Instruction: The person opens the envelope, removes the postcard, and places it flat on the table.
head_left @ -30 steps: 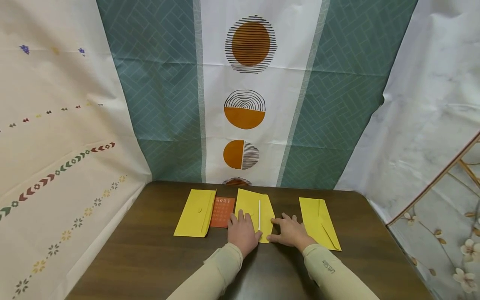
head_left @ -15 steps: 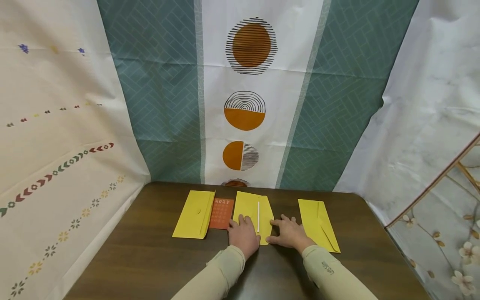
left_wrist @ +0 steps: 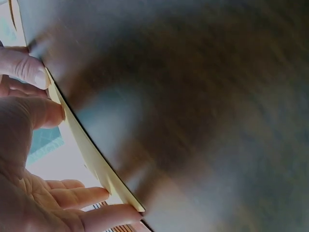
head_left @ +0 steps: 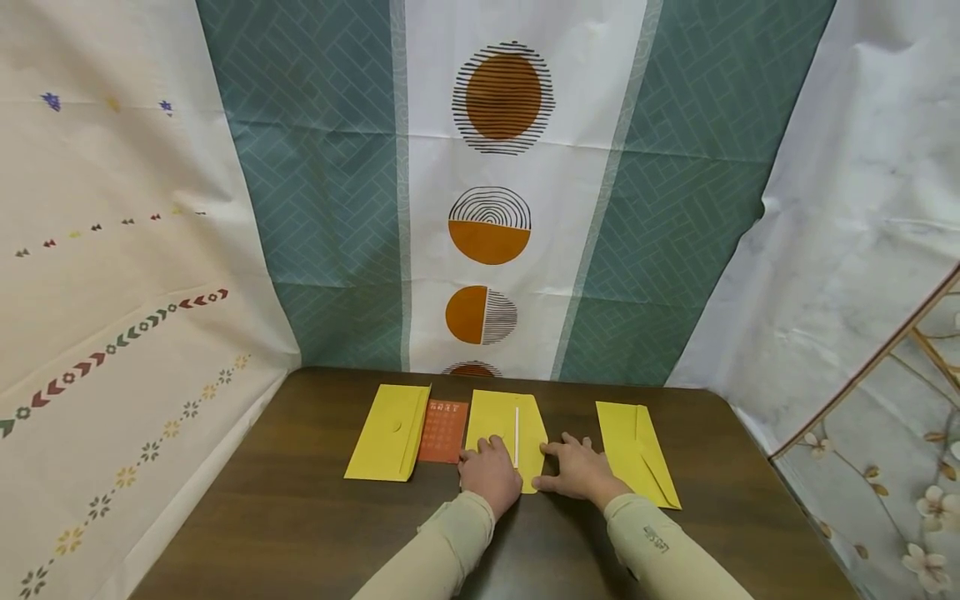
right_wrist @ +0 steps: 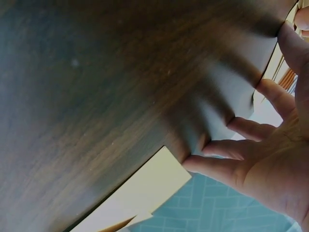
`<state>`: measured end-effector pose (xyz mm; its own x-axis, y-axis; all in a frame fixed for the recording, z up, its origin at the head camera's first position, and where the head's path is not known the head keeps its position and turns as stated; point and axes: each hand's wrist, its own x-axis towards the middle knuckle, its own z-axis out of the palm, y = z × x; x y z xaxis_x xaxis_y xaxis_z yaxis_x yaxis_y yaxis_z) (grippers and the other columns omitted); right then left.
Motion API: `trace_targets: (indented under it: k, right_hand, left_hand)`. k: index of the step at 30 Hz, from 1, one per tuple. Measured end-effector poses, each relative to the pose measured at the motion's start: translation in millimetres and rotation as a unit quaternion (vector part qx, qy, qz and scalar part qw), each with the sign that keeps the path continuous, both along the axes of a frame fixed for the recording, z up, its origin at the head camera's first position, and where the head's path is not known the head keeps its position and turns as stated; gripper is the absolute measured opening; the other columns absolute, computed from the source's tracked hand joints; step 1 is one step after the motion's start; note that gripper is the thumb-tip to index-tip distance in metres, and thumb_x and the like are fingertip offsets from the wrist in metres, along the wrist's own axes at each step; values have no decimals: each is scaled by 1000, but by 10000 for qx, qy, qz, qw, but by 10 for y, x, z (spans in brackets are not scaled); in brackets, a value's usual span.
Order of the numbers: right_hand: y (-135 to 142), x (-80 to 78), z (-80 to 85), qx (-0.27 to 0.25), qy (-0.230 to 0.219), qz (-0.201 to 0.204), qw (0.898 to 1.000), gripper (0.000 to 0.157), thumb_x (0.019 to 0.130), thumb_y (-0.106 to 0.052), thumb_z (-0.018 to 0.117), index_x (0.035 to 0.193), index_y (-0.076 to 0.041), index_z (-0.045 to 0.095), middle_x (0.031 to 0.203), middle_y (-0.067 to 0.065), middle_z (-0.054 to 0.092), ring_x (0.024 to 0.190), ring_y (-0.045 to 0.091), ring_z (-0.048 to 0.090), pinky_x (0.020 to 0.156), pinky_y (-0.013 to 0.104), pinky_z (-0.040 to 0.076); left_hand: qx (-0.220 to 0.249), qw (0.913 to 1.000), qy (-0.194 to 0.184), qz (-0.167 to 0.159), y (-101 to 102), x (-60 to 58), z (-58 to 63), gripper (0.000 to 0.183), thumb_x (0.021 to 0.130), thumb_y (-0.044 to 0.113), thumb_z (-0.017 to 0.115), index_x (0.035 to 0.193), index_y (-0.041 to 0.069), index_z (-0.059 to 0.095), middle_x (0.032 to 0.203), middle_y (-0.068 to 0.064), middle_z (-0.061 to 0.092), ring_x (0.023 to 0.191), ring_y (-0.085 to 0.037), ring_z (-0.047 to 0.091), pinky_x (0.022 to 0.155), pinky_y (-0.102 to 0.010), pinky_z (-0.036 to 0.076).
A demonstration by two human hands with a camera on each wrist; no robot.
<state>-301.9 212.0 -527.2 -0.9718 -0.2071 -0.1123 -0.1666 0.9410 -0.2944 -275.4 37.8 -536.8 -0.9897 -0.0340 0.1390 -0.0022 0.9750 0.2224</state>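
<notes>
In the head view a yellow envelope (head_left: pixel 531 425) lies at the middle of the table, with a thin white strip (head_left: pixel 517 432) running along it. My left hand (head_left: pixel 489 477) rests on its lower left part, fingers spread and slightly bent. In the left wrist view the left fingertips (left_wrist: pixel 100 194) press on the envelope's surface. My right hand (head_left: pixel 579 471) is at its right edge, thumb and index fingertip touching that edge. The other right fingers (right_wrist: pixel 219 166) extend onto the table, as the right wrist view shows.
Another yellow envelope (head_left: pixel 381 435) lies on the left. Between it and the middle one is a red card (head_left: pixel 444 429) with pale print. A third yellow envelope (head_left: pixel 626 437) lies beyond the right hand. Patterned cloths (head_left: pixel 330 250) hang around the dark wooden table (head_left: pixel 300 533).
My left hand has shifted slightly right on the middle envelope, whose upper left corner lies lower than before. The right hand keeps its place at the edge. The head view has tilted slightly.
</notes>
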Motion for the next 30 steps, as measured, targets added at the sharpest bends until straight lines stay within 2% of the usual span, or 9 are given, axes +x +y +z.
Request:
trace_targets:
  k: [7,11,14,16,19,22,24,28,30]
  right_hand:
    - [-55,-2,-18,52,96,25,9999,69,86,-51,86,143,-15,70,157,29,53,146,62,45,113,78,39]
    - [-120,-15,-53,174,817,61,9965,59,88,-44,87,136,-12,74,149,25,61,139,51,55,112,71,45]
    - [-177,-52,-64,169,1548,239,9875,47,88,-28,90,129,-10,77,136,20,69,126,42,64,109,61,51]
    - [-214,-96,-57,34,1724,381,9843,42,88,-14,88,128,-9,77,129,16,73,119,37,69,106,54,55]
    - [-258,-163,-32,-524,1389,424,9880,43,90,-1,82,132,-5,73,121,14,76,110,31,74,100,49,60]
    - [-276,-218,-25,-1623,565,15,9851,44,97,-2,73,140,1,66,122,17,77,102,27,76,91,45,64]
    - [-271,-242,-23,-2655,-108,-375,9633,45,102,-7,67,145,6,60,119,19,76,94,24,75,83,41,64]
    - [-243,-267,-5,-4434,-1318,-1180,8787,52,111,-18,56,153,11,47,119,22,73,90,24,76,76,36,64]
    - [-230,-277,7,-4789,-1635,-1392,8512,55,113,-23,55,155,11,44,121,23,72,93,24,78,77,36,65]
  left_hand:
    - [428,9990,-90,39,-21,-17,10,58,88,32,81,129,-4,62,110,-26,68,110,-61,67,94,-64,58]
    - [649,9979,19,-11,-42,-42,-11,54,87,31,80,123,-5,62,102,-24,67,101,-59,69,89,-64,59]
    - [792,9968,93,-108,-58,-49,-20,52,88,32,79,120,-6,62,98,-23,66,95,-55,69,86,-63,59]
    - [845,9962,99,-172,-68,-50,-26,52,89,34,78,120,-6,62,97,-24,65,93,-53,68,85,-63,59]
    - [918,9954,152,-221,-79,-51,-35,51,90,34,78,117,-6,62,93,-23,64,89,-51,67,82,-61,60]
    - [956,9948,259,-231,-85,-42,-51,48,89,33,77,114,-6,63,90,-22,62,83,-48,66,78,-58,60]
    - [994,9942,338,-230,-88,-36,-64,47,88,33,77,111,-6,63,88,-21,62,80,-47,65,75,-57,59]
    - [1089,9927,477,-218,-92,-81,-162,46,89,34,76,109,-4,62,88,-21,61,79,-46,63,73,-58,58]
    - [1124,9918,572,-208,-94,-100,-194,47,88,35,76,109,-4,62,89,-21,61,79,-46,62,73,-58,57]
